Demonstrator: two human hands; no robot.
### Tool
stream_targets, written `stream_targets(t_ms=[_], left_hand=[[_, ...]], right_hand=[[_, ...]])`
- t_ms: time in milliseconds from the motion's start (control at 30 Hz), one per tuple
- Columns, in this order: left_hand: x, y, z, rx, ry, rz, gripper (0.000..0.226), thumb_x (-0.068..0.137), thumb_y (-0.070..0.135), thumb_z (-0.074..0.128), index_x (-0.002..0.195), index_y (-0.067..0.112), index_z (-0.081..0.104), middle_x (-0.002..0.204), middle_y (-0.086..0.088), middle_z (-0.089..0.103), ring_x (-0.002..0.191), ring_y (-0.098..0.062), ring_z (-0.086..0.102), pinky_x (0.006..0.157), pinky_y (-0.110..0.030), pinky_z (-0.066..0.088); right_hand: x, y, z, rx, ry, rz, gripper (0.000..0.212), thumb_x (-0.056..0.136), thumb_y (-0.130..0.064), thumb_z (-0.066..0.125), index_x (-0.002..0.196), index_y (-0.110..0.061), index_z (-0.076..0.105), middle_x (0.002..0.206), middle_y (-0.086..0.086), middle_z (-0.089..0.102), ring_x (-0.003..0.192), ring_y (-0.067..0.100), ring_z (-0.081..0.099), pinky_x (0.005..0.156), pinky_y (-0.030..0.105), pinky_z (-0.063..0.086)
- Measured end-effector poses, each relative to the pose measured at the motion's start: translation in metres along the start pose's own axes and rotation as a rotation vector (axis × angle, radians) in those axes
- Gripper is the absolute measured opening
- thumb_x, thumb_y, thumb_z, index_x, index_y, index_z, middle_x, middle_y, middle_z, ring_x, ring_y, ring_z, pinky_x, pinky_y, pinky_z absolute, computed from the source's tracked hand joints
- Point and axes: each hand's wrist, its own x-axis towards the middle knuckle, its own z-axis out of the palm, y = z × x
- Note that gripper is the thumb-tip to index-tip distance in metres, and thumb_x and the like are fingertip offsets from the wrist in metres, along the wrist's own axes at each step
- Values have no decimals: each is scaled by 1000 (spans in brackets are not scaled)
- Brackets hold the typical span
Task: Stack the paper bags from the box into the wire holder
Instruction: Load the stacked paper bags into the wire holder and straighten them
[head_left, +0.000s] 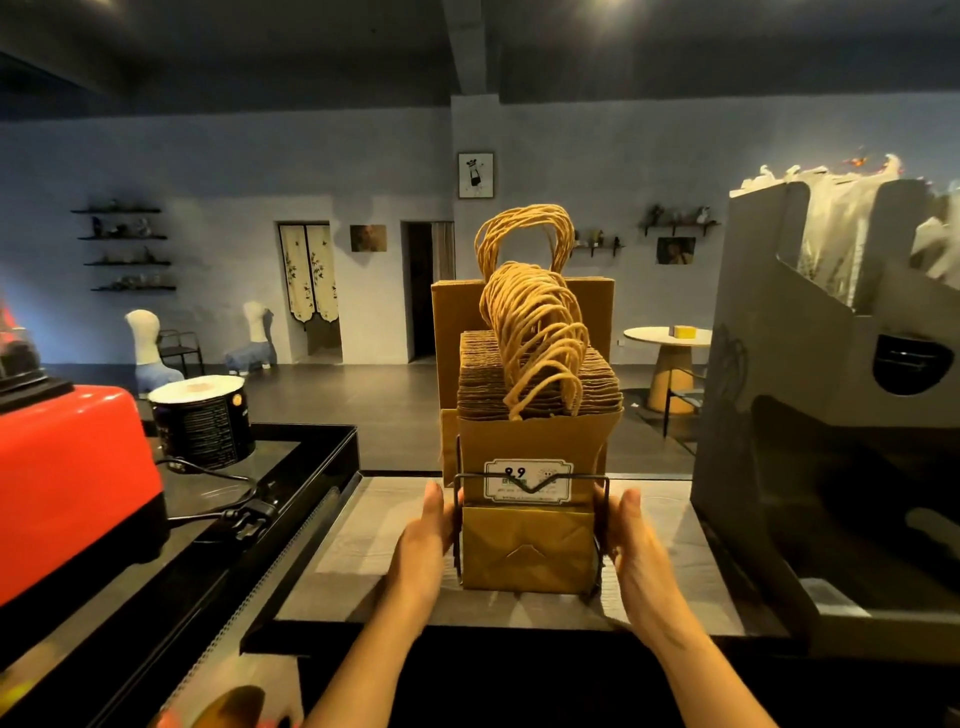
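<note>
Both hands flat on the wire holder, bags loaded

Left hand (423, 540) and right hand (636, 545) press in from either side, fingers straight and thumbs up, palms against the black wire holder (458, 457); the fingertips are partly hidden, so any hooking on the wire is hard to call. Inside it, a thick upright stack of brown paper bags (527, 551), labelled front bag facing us, twisted paper handles (540, 332) fanning out above. Taller brown bags (452, 322) stand just behind. All on the grey counter (363, 540). A grey cardboard box (769, 364) stands at right; red appliance (67, 483) and black tin (202, 421) at left.
</note>
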Motion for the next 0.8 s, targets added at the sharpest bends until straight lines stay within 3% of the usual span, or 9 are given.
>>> stream_targets(t_ms=[100, 167, 267, 367, 567, 667, 800], left_hand=[[-3, -1, 2, 81, 54, -55, 64, 97, 53, 16, 134, 12, 50, 138, -10, 51, 131, -27, 43, 110, -40, 25], [-1, -1, 1, 112, 77, -49, 64, 97, 53, 17, 133, 12, 51, 137, -10, 52, 130, -26, 44, 109, -40, 26], [0, -7, -1, 144, 126, -35, 62, 94, 57, 26, 128, 14, 55, 131, -8, 57, 123, -24, 50, 103, -39, 34], [-3, -12, -3, 180, 109, -43, 53, 89, 52, 49, 130, 17, 53, 130, -3, 57, 119, -21, 52, 97, -34, 38], [0, -11, -8, 167, 16, -45, 27, 86, 25, 67, 112, 21, 62, 105, 5, 65, 94, -10, 55, 86, -26, 44], [5, -13, -13, 214, -8, -34, 24, 82, 14, 72, 103, 19, 64, 109, -1, 69, 89, -10, 60, 86, -26, 47], [10, -6, -12, 356, 39, -31, 39, 78, 32, 74, 112, 16, 63, 105, 3, 66, 92, -12, 57, 83, -27, 46]], right_hand=[[-1, 3, -3, -70, 12, 45, 47, 102, -35, 16, 131, -14, 47, 109, 0, 55, 92, 10, 54, 57, -1, 43], [1, 3, -5, -144, 10, 75, 51, 102, -38, 18, 133, -12, 49, 115, 3, 57, 106, 13, 50, 77, 9, 40], [-1, 4, -9, -216, 10, 44, 41, 97, -33, 42, 134, -17, 47, 123, 1, 57, 105, 11, 50, 83, 18, 43], [1, 13, -11, -225, 51, 45, 45, 89, -22, 61, 132, -16, 49, 122, -1, 57, 109, 15, 51, 94, 33, 46], [12, 21, -8, -101, 141, 38, 29, 84, -9, 66, 111, -16, 61, 114, 6, 67, 105, 22, 61, 95, 39, 50], [10, 21, -11, -131, 99, 30, 34, 80, -9, 70, 111, -19, 59, 114, 2, 65, 107, 21, 60, 97, 41, 49], [11, 21, -15, -159, 65, 37, 49, 78, -8, 71, 125, -10, 54, 117, 4, 63, 110, 23, 58, 98, 41, 48]])
